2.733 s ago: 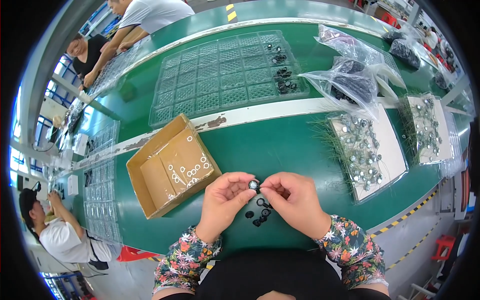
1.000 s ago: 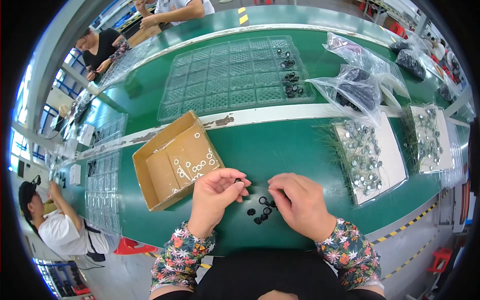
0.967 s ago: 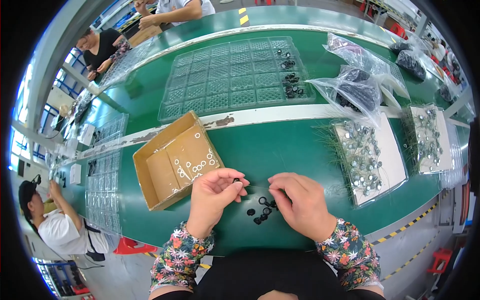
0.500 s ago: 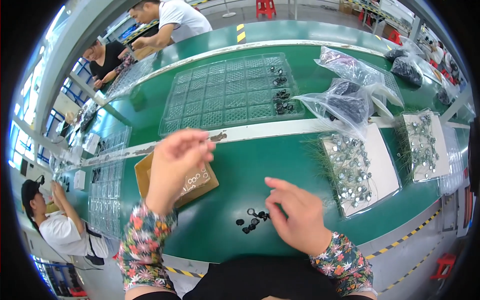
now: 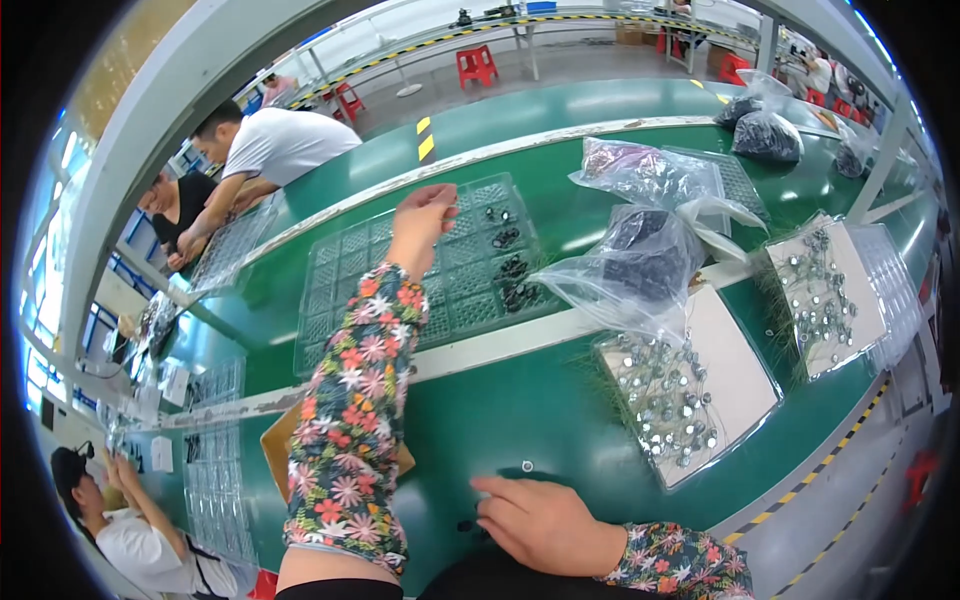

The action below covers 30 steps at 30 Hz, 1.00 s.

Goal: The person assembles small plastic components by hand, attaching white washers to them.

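My left hand [image 5: 425, 222] reaches over the far clear compartment tray [image 5: 335, 275], its fingers pinched together; whatever they hold is too small to make out. Small black ring-like parts [image 5: 515, 283] lie in the tray's right-hand compartments. Low at the near side of the green table [image 5: 470, 400], my right hand [image 5: 550, 525] has its fingers stretched out. Just beyond its fingertips lies a small pale ring [image 5: 528, 466]. Several dark parts [image 5: 466, 526] show beside its fingers, mostly hidden. My left forearm covers much of an open cardboard box [image 5: 277, 452].
Plastic bags of dark parts [image 5: 640, 245] lie right of the tray. Two boards bearing wired round metal pieces [image 5: 665, 400] [image 5: 820, 300] sit on the right. A white rail [image 5: 470, 352] crosses the table. Co-workers [image 5: 285, 145] [image 5: 130, 520] sit left.
My left hand has moved from above the cardboard box, away from me, to over the tray. My right hand has come down and nearer to me, over the dark parts. The view has shifted.
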Available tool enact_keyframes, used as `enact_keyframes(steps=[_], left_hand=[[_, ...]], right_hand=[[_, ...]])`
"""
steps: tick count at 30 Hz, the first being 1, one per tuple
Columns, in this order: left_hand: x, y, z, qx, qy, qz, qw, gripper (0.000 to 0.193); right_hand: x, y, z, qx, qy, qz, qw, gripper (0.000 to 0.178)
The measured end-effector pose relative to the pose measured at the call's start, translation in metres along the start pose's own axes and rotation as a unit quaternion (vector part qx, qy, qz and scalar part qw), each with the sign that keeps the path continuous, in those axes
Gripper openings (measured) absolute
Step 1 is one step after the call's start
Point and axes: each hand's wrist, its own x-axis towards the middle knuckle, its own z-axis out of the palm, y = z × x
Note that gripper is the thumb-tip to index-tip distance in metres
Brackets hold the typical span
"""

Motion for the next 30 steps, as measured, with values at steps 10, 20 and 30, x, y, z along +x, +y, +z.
enact_keyframes(steps=[10,20,30], left_hand=[[0.064,-0.072,0.026,0.364,0.005,0.157,0.918,0.022],[0.08,-0.071,0.022,0.508,0.0,0.225,0.831,0.019],[0.081,-0.056,0.033,0.629,-0.133,0.281,0.713,0.018]], right_hand=[[0.001,0.004,0.001,0.033,-0.019,0.059,0.998,0.013],[0.001,0.006,0.004,0.035,-0.025,0.062,0.997,0.014],[0.002,0.008,0.002,0.031,-0.034,0.063,0.997,0.014]])
